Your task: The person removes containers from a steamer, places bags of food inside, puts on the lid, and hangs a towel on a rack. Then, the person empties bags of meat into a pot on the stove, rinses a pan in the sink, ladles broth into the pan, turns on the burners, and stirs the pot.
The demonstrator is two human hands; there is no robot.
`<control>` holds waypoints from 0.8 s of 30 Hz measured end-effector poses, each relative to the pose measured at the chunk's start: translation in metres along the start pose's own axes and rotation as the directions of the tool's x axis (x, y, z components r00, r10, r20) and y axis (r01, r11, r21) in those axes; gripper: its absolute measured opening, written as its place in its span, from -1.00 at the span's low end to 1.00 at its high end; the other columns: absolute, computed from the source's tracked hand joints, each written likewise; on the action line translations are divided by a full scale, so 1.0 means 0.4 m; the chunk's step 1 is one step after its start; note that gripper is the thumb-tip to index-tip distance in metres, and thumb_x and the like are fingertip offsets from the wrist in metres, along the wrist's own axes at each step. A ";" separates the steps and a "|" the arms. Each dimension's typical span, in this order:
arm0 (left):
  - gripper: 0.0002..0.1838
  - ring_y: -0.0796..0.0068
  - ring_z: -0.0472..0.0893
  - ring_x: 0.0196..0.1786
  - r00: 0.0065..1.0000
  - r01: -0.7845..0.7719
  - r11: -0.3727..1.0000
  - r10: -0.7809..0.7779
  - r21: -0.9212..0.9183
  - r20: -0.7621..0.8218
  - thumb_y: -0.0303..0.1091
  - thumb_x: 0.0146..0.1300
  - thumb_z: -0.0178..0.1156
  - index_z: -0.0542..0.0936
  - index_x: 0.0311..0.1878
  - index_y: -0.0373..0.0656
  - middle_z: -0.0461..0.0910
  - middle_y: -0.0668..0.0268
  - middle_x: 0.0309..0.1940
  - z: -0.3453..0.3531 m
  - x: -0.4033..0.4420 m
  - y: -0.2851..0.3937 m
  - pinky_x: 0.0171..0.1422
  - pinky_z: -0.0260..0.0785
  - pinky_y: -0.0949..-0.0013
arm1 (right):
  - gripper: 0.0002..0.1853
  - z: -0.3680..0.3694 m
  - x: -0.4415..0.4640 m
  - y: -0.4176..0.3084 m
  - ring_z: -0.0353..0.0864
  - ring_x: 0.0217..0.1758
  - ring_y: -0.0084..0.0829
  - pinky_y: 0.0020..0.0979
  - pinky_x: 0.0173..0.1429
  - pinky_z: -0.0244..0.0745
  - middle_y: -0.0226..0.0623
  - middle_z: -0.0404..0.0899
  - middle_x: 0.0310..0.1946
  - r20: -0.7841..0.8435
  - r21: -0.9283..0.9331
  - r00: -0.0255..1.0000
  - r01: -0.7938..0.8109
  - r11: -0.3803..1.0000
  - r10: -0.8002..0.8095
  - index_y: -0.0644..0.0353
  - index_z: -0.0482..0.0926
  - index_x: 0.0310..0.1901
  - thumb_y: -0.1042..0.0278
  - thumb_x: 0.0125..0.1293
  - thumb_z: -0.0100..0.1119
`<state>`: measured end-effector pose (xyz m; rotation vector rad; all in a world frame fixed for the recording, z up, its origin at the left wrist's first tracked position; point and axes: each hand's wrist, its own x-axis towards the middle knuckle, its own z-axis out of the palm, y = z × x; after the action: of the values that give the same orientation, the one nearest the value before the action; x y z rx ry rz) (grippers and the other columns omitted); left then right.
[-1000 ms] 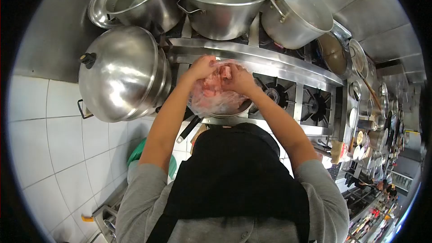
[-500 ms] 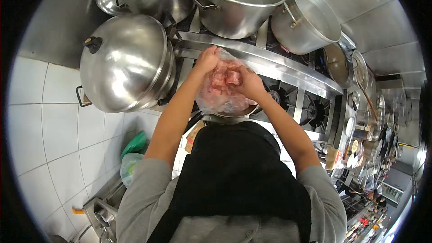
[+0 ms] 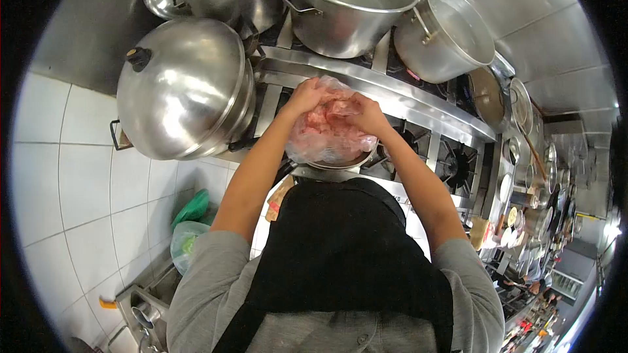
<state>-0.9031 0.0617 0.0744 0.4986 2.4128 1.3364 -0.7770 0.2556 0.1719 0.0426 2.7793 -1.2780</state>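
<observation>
A clear plastic bag (image 3: 314,140) with chunks of raw pinkish-red meat (image 3: 330,117) rests over a pan (image 3: 356,162) at the front of the stove. My left hand (image 3: 307,97) grips the bag's upper left edge with bent fingers. At the upper right of the bag, my right hand (image 3: 367,117) is closed around its edge against the meat; its fingertips are partly hidden. The bag covers most of the pan, whose rim shows below and to the right.
Large pots of liquid (image 3: 347,16) line the back burners. A domed steel pot (image 3: 183,88) stands left. Bare burners (image 3: 458,165) lie right of the pan. Green plastic bags (image 3: 191,209) are at lower left. A distant person (image 3: 538,286) appears far right.
My view has shifted, moving the stove lower and rightward in the picture. Both hands have moved on the bag's upper edges, and the two meat pieces by my right hand are now less exposed.
</observation>
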 end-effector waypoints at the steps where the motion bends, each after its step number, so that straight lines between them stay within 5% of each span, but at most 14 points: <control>1: -0.41 -0.15 0.59 0.22 0.999 -0.029 0.999 0.030 0.016 -0.028 0.06 0.44 0.09 0.58 0.14 -0.38 0.62 -0.20 0.09 -0.002 -0.010 0.001 0.30 0.41 0.04 | -0.53 -0.002 -0.001 0.001 0.73 -0.17 -0.04 -0.19 -0.03 0.59 -0.01 0.72 -0.26 -0.013 0.000 1.000 -0.011 1.000 0.011 0.24 0.64 -0.05 0.16 0.05 0.50; 3: -0.45 -0.15 0.60 0.21 1.000 -0.011 0.999 0.011 -0.033 0.009 0.01 0.43 0.12 0.58 0.15 -0.36 0.63 -0.20 0.08 -0.011 -0.027 0.016 0.28 0.42 0.06 | -0.65 -0.004 -0.015 0.002 0.73 -0.25 -0.05 -0.20 -0.09 0.60 -0.01 0.71 -0.33 -0.040 -0.001 0.998 -0.043 0.999 0.043 0.26 0.67 -0.16 0.22 0.09 0.46; 7: -0.53 -0.15 0.60 0.18 0.995 -0.103 0.977 0.104 -0.186 -0.001 -0.07 0.42 0.13 0.60 0.14 -0.30 0.64 -0.15 0.06 0.046 -0.007 -0.093 0.26 0.44 0.08 | -0.78 -0.008 -0.050 -0.035 0.70 -0.36 -0.06 -0.24 -0.20 0.57 0.01 0.68 -0.40 -0.104 -0.150 0.985 0.123 0.981 -0.139 0.30 0.67 -0.27 0.31 0.16 0.37; 13: -0.50 -0.09 0.55 0.27 0.998 -0.057 0.997 0.056 0.043 0.023 -0.09 0.42 0.13 0.56 0.26 -0.25 0.57 -0.16 0.17 -0.019 -0.060 -0.008 0.35 0.39 0.11 | -0.84 -0.035 -0.078 -0.080 0.60 -0.45 -0.25 -0.31 -0.26 0.51 -0.01 0.63 -0.45 -0.127 -0.094 0.986 0.096 0.991 -0.108 0.29 0.65 -0.28 0.39 0.14 0.31; 16: -0.33 -0.12 0.33 0.48 0.962 -0.230 0.968 0.242 0.104 -0.122 0.01 0.36 0.22 0.43 0.43 -0.16 0.32 -0.17 0.42 0.012 -0.097 -0.007 0.54 0.21 0.05 | -0.87 -0.070 -0.071 -0.082 0.47 -0.45 -0.52 -0.38 -0.26 0.47 -0.13 0.56 -0.56 -0.179 -0.055 0.984 0.015 0.998 -0.024 0.32 0.61 -0.35 0.44 0.14 0.29; 19: -0.10 -0.21 0.08 0.60 0.950 -0.232 0.930 0.279 0.286 -0.137 0.09 0.22 0.35 0.28 0.54 -0.11 0.08 -0.13 0.55 0.002 -0.234 0.134 0.65 -0.02 -0.12 | -0.92 -0.103 -0.053 -0.081 0.48 -0.50 -0.50 -0.39 -0.33 0.43 -0.13 0.53 -0.59 -0.235 0.019 0.972 -0.015 1.000 0.019 0.30 0.59 -0.38 0.49 0.15 0.26; 22: 0.08 -0.25 0.00 0.63 0.907 -0.340 0.796 0.418 0.500 -0.049 0.14 0.10 0.42 0.15 0.59 -0.15 0.03 -0.16 0.57 0.012 -0.365 0.169 0.64 -0.10 -0.24 | -0.93 -0.111 -0.060 -0.099 0.42 -0.45 -0.62 -0.46 -0.30 0.40 -0.32 0.55 -0.58 -0.199 0.137 0.978 -0.037 0.990 0.064 0.30 0.55 -0.40 0.50 0.15 0.24; 24: 0.00 -0.23 0.08 0.59 0.939 -0.291 0.821 0.344 0.491 -0.020 0.11 0.11 0.42 0.26 0.53 -0.20 0.12 -0.17 0.52 0.036 -0.415 0.146 0.63 -0.08 -0.25 | -0.93 -0.106 -0.065 -0.117 0.41 -0.45 -0.66 -0.49 -0.32 0.37 -0.38 0.53 -0.59 -0.180 0.112 0.982 -0.042 0.993 0.062 0.30 0.54 -0.42 0.52 0.15 0.23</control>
<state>-0.7422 0.0256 0.1374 1.0261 2.8553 0.8666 -0.7567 0.2573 0.2369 0.2504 2.8337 -1.4804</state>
